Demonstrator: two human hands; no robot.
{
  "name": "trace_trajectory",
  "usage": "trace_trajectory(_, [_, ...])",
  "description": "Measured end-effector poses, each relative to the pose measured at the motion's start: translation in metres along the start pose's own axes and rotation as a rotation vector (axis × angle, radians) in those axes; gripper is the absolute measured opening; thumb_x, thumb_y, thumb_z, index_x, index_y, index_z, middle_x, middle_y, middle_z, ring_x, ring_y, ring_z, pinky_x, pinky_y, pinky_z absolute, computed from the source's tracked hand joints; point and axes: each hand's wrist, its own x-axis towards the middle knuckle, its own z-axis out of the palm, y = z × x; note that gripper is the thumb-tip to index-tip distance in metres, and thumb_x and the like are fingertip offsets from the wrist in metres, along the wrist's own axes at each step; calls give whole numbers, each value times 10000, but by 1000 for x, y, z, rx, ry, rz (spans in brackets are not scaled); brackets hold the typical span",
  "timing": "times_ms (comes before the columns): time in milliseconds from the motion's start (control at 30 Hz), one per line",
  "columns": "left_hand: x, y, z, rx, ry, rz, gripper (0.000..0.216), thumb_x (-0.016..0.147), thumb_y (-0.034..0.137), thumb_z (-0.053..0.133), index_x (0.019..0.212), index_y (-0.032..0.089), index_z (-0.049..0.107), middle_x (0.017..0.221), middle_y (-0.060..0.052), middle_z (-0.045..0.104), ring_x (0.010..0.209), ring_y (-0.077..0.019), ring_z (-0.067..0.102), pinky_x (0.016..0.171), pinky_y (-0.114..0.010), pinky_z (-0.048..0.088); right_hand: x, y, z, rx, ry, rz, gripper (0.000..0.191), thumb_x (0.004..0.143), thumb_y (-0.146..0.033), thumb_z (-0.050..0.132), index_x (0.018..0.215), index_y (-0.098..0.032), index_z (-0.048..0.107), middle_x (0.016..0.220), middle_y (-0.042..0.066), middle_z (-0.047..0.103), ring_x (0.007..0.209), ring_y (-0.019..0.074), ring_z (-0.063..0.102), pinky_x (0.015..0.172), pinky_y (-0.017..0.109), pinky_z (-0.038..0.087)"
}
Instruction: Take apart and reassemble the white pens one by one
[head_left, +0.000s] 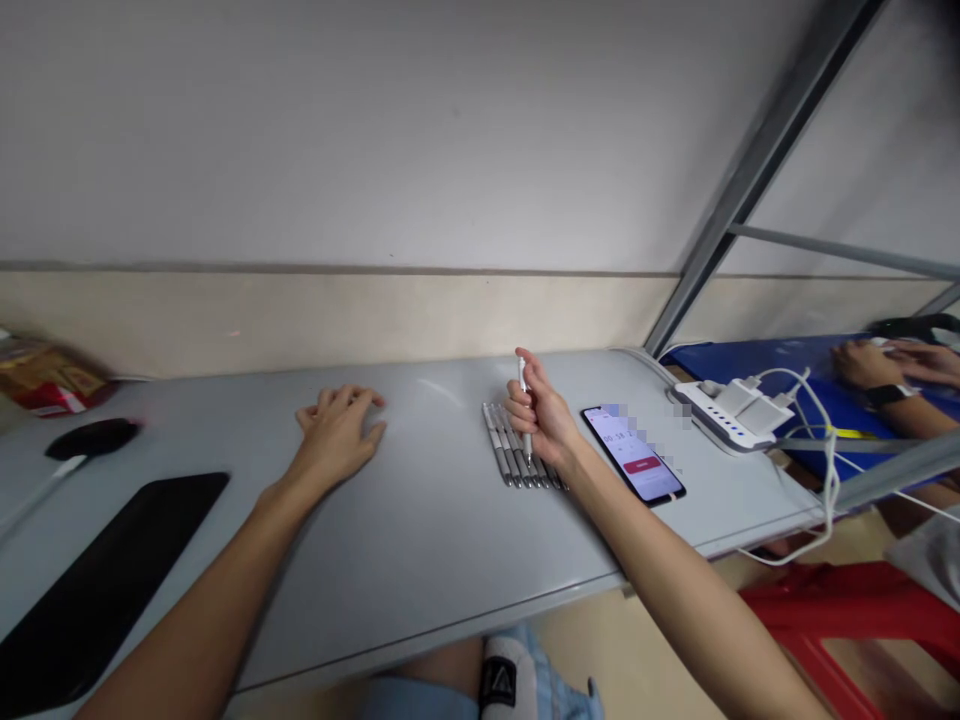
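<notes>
My right hand (546, 412) is closed around a white and grey pen (526, 440), held upright with the thumb at its top end and the tip pointing down. Below and around that hand, several similar pens (501, 455) lie side by side in a row on the grey desk (420, 540); my hand hides part of the row. My left hand (339, 425) rests on the desk to the left of the pens, fingers spread and bent a little, with nothing in it.
A phone (634, 455) with a timer lies right of the pens. Beyond it are a power strip (724, 418) with white cables and a metal frame (720, 240). A black mat (112, 590) and a red-gold packet (52, 380) are at left. Another person's hands (874, 368) show far right.
</notes>
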Motion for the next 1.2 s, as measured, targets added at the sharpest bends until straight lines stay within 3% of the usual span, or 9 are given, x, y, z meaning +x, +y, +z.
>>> trace_trajectory(133, [1,-1,-1,-11,24,-60,285,853,366,423,1015,210,598,1156,-112,588,1122,-334,466,875,-489,372,-1,2,3,-6,-8,0,190,899,-361,583,1025,-318,447,575,-94,261,423,60,142,378,176,55])
trace_trajectory(433, [2,-3,1,-58,-62,-47,203,817,273,437,894,204,613,933,-84,682,938,-274,577,794,-427,379,4,5,3,-23,28,-23,179,907,-345,565,1049,-320,459,573,-95,281,417,55,143,387,172,61])
trace_trajectory(567, [4,-8,4,-76,-70,-73,248,802,281,452,930,211,653,875,-83,698,871,-267,599,796,-436,380,4,5,4,-28,56,-21,188,904,-352,566,1057,-321,461,570,-98,281,411,52,140,388,169,61])
trace_trajectory(733, [5,-10,7,-72,-141,-83,339,793,288,441,1028,278,684,896,-66,712,940,-301,612,842,-482,382,3,4,4,-39,47,-16,296,895,-350,583,1158,-338,448,577,-99,299,411,53,153,388,171,69])
trace_trajectory(933, [4,-17,8,44,-67,-220,547,812,304,408,1328,151,506,1175,-219,637,1132,-430,512,838,-577,379,1,3,5,-65,43,-2,331,886,-361,592,1185,-341,453,575,-100,305,413,54,160,388,174,74])
trace_trajectory(1033, [6,-20,10,-22,-29,-188,506,814,288,411,1298,200,531,1087,-181,669,1074,-389,558,846,-556,384,1,4,6,-60,48,10,313,879,-356,601,1152,-337,451,568,-102,294,411,56,164,388,173,73])
trace_trajectory(1200, [8,-17,16,-58,-143,-112,423,812,274,404,1165,286,636,1055,-120,680,1086,-364,551,872,-554,366,0,5,6,-68,46,1,225,882,-363,597,1049,-319,452,567,-100,298,410,55,162,386,175,61])
